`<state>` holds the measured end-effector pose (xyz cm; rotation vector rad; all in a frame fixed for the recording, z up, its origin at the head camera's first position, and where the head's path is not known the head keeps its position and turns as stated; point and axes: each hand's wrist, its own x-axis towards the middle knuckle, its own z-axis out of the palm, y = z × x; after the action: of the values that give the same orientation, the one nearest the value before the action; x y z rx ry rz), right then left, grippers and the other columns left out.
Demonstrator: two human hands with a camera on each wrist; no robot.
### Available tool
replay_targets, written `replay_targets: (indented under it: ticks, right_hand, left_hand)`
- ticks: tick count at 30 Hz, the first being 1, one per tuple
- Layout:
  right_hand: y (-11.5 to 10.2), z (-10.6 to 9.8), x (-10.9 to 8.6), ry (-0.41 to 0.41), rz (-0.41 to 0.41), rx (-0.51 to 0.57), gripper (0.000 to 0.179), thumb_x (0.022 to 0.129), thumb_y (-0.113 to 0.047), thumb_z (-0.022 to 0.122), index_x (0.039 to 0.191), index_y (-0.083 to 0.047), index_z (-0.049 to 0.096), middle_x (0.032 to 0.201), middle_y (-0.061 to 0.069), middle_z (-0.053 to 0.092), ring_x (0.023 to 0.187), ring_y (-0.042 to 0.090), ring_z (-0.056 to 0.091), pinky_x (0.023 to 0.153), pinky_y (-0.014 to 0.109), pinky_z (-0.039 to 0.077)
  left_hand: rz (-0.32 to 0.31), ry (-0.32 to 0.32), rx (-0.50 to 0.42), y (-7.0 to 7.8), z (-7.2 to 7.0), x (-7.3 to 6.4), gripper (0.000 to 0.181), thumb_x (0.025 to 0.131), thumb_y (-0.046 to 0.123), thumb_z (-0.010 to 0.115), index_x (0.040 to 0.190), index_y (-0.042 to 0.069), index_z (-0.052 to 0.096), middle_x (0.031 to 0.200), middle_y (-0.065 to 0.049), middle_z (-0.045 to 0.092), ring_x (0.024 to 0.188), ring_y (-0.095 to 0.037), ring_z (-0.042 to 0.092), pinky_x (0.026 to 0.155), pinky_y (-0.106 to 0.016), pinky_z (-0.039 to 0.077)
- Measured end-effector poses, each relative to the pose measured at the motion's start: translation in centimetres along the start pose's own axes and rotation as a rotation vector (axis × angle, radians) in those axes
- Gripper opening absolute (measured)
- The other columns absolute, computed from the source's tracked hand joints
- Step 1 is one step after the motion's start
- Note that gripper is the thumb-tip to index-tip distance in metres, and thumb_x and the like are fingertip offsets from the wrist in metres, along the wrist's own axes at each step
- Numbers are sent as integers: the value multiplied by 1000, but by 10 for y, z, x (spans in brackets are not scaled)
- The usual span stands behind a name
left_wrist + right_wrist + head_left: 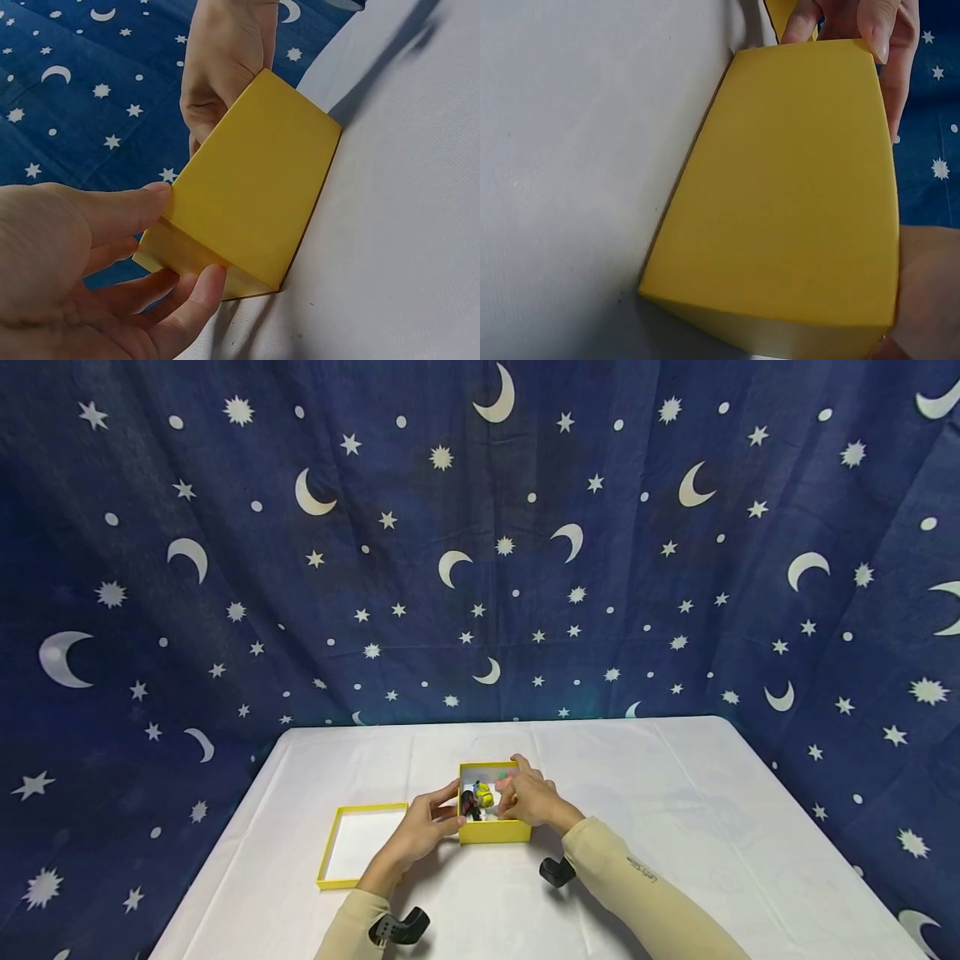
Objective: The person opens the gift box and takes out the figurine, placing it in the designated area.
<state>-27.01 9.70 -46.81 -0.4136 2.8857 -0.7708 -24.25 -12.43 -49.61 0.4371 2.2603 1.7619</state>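
A yellow box (495, 832) with a white inside stands on the table. Inside it lie a yellow toy figure (485, 794), a dark figure (470, 804) and something pink and green (503, 781). My left hand (423, 827) holds the box's left end, thumb at the front corner; in the left wrist view its fingers (196, 300) lie against the end wall. From the right, my right hand (531, 797) reaches down over the rim into the box, beside the pink piece. Its fingertips are hidden, so I cannot tell whether they pinch anything.
Left of the box lies a shallow yellow-edged lid (363, 843), white inside facing up, partly behind my left forearm. White cloth covers the table (637, 777). A dark blue curtain (420, 568) with moons and stars hangs behind it.
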Motion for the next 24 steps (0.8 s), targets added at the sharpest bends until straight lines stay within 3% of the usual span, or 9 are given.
replay_targets:
  ticks: [9, 12, 16, 24]
  right_hand:
    - [-5, -9, -1, -100, -15, -85, 6, 77, -19, 81, 71, -20, 79, 161, 15, 22, 140, 42, 32, 107, 76, 19]
    - [-7, -12, -1, -128, -23, -92, 7, 79, -23, 80, 72, -21, 79, 161, 14, 20, 140, 42, 31, 107, 77, 18]
    - [-7, -11, 0, -116, -28, -92, 9, 76, -28, 82, 71, -22, 78, 161, 15, 23, 142, 41, 29, 107, 76, 18]
    - [-7, -5, 5, -79, -65, -141, 9, 73, -18, 84, 68, -23, 78, 158, 13, 29, 142, 43, 27, 110, 74, 16]
  left_hand:
    - [11, -5, 21, -1, 0, 1, 68, 90, 11, 66, 150, 5, 33, 152, -24, 39, 130, -41, 51, 104, -45, 47]
    - [-2, 0, 15, -2, 0, 1, 69, 90, 12, 66, 150, 6, 33, 152, -22, 39, 130, -40, 51, 105, -46, 46]
    - [-3, 4, 15, -1, 0, 1, 69, 90, 12, 66, 150, 6, 33, 152, -23, 39, 130, -40, 51, 104, -45, 47]
    - [-11, 16, 18, 2, 1, 0, 68, 90, 10, 66, 150, 7, 35, 151, -23, 40, 129, -40, 51, 101, -42, 50]
